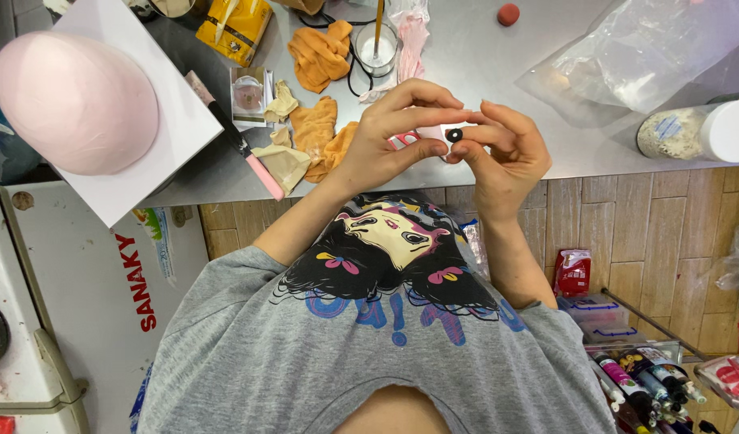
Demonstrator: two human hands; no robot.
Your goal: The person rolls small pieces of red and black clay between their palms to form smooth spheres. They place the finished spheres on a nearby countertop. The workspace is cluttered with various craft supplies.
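From the head camera, a small pale pink piece (428,133) with a little black ring (455,135) on it is held up over the grey table (482,64). It is pinched by the fingertips of the left hand (385,141) and the right hand (506,153). A big pink dome (72,100) is seen far off to one side.

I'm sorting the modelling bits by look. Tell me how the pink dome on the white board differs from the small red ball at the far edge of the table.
The pink dome is large and pale pink; the red ball is tiny and dull red. The dome sits flat-bottomed on the white board, while the ball lies directly on the grey table. The dome is a half-round, the ball nearly round. Both look smooth and matte.
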